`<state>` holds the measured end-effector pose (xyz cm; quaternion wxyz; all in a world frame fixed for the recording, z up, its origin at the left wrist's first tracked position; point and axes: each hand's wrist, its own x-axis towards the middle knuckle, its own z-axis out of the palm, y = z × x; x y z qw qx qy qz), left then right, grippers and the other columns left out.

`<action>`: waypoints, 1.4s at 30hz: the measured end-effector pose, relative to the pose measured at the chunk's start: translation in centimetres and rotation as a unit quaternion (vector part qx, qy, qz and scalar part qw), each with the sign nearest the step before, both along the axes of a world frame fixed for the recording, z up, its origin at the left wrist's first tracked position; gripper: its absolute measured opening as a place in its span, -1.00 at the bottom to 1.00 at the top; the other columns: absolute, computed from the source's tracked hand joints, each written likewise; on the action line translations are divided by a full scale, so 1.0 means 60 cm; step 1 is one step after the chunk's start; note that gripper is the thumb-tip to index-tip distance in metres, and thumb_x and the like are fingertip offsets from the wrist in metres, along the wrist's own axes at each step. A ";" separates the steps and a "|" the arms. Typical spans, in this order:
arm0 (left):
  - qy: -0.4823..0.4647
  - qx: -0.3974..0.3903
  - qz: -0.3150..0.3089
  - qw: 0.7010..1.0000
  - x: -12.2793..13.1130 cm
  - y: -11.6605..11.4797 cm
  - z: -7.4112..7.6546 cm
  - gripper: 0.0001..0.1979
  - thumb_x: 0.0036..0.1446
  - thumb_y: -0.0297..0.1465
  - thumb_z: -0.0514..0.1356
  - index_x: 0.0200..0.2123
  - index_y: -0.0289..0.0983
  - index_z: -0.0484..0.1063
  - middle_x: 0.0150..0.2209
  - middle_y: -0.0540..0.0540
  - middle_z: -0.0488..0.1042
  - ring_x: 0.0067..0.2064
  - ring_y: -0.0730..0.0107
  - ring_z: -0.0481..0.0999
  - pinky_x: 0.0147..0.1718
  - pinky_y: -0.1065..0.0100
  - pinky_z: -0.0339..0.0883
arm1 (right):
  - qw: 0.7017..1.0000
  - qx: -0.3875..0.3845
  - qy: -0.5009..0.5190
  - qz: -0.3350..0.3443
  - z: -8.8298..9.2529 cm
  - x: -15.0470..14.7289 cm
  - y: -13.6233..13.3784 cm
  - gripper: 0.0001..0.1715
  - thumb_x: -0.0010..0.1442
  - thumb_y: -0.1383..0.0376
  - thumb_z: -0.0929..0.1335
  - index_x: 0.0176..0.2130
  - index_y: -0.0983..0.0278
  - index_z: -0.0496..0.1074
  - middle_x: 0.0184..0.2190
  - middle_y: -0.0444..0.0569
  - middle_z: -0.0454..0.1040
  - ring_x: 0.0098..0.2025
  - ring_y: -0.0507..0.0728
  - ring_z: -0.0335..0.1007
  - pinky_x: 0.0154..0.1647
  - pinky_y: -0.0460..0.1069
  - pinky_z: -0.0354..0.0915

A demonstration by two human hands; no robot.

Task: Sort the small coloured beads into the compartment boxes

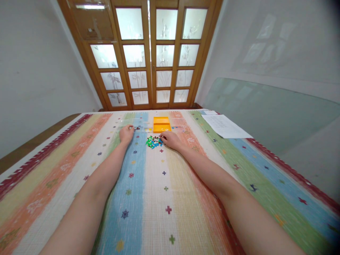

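A pile of small green, blue and dark pieces (151,143) is being reached at its right edge by the right hand (170,139), its fingers being held narrow. The left hand (126,133) is being held curled beside some dark pieces (137,128), left of the orange tray (162,126). Whether anything is being pinched by either hand cannot be told. Neighbours are less likely being scattered if single pieces are being pinched lightly from the rim.

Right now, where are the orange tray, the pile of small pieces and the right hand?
Orange tray (161,120): head view, bare floor of its far compartment.
Pile of small pieces (152,142): head view, its green left part.
Right hand (170,139): head view, back of the hand.
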<state>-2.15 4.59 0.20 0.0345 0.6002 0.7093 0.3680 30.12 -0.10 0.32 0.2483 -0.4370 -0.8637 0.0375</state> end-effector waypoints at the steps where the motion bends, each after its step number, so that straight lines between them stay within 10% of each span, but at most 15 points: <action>1: 0.004 0.004 -0.015 1.000 0.002 -0.001 0.001 -0.60 0.28 -0.18 0.17 0.03 -0.22 0.64 -0.37 -0.12 0.59 -0.31 0.16 0.52 -0.32 0.30 0.22 | 1.000 -0.002 0.000 -0.002 0.001 0.000 -0.001 -0.77 0.43 0.31 0.33 -0.09 0.23 0.62 -0.09 0.04 0.65 -0.05 0.19 0.52 -0.03 -0.01 0.29; 12: 0.045 -0.150 -0.416 0.896 0.045 -0.045 0.033 -0.74 0.07 -0.19 0.27 -0.31 -0.25 0.62 -0.46 -0.02 0.51 -0.40 0.34 0.41 -0.38 0.36 0.22 | 1.000 -0.014 0.014 -0.007 -0.004 0.002 0.006 -0.77 0.42 0.30 0.35 -0.07 0.23 0.64 -0.09 0.06 0.65 -0.03 0.18 0.52 0.01 -0.01 0.30; 42: 0.128 -0.055 -0.388 0.911 0.055 -0.052 0.022 -0.79 0.18 -0.25 0.26 -0.22 -0.20 0.63 -0.25 -0.10 0.60 -0.25 0.27 0.49 -0.23 0.30 0.31 | 1.000 -0.014 0.022 0.000 0.000 0.005 0.001 -0.76 0.40 0.32 0.35 -0.06 0.24 0.63 -0.09 0.05 0.65 -0.05 0.18 0.52 -0.03 -0.01 0.29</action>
